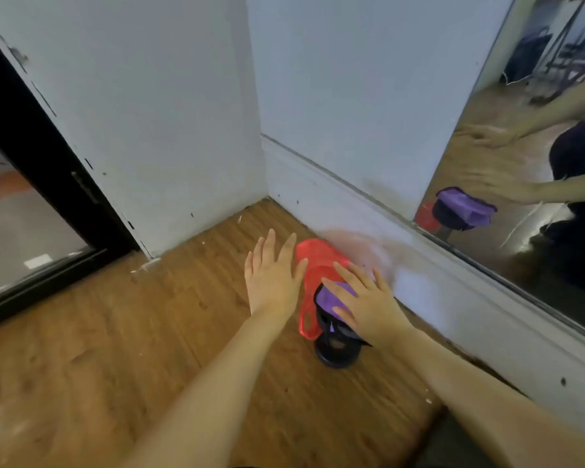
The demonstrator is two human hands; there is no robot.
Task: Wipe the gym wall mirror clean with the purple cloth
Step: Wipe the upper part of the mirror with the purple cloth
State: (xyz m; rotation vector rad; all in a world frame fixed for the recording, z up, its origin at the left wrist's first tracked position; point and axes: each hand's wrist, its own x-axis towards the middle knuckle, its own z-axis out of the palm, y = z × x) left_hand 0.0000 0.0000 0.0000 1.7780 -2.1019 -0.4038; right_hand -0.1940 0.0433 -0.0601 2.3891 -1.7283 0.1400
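Down on the brown wooden floor, against the white skirting below the wall mirror: crumpled purple cloth, perched on a black round stand beside a red plastic bag. Directly under the right hand, fingers spread flat, grasping nothing. Left hand likewise splayed, just beside, farther off.
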